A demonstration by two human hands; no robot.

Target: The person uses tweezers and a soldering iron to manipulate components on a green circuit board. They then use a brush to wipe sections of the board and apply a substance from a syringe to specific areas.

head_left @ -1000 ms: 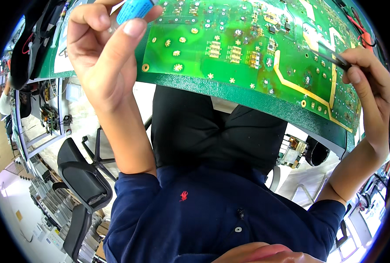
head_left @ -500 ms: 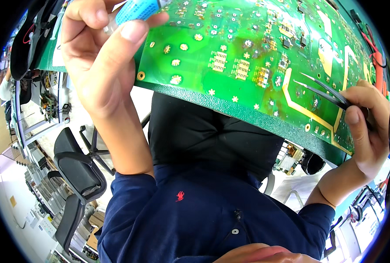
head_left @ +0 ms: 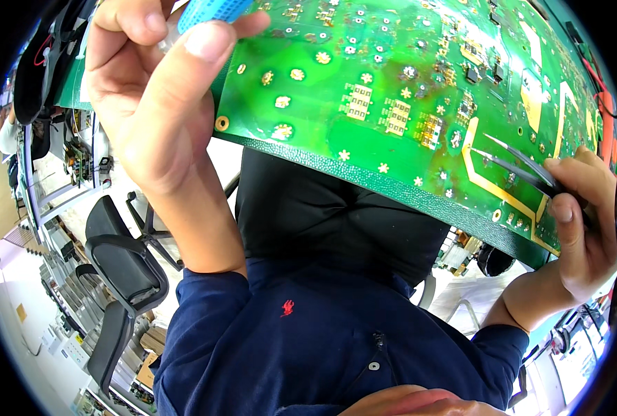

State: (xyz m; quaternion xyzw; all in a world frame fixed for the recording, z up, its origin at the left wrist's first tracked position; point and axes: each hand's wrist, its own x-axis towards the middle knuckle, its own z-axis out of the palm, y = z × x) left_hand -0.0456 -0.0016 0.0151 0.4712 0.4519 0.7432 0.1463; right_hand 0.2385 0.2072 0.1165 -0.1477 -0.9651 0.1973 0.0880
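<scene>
A large green circuit board (head_left: pixel 308 114) with gold traces and solder pads lies on the green textured tabletop (head_left: pixel 364 177). Over its far left corner, my left hand (head_left: pixel 159 104) is closed round a small blue-patterned object (head_left: pixel 215 11) with a clear part, cut off by the upper edge; its kind I cannot make out. At the board's right side my right hand (head_left: pixel 580 208) grips dark tweezers (head_left: pixel 530 170) with slim metal tips. The tips are apart, with nothing between them. They point left over a gold trace; whether they touch the board I cannot tell.
Orange-red handled tool or cable (head_left: pixel 605 121) sits beyond the board's right edge. A black office chair (head_left: pixel 124 260) stands on the left, near metal shelving (head_left: pixel 52 184) with electronics. A person is partly visible at the far left rim. Cardboard boxes (head_left: pixel 149 357) sit at lower left.
The board appears slightly farther right in view. My left hand and the blue-patterned object have shifted a little up and left. The tweezers stay in my right hand, tips still apart.
</scene>
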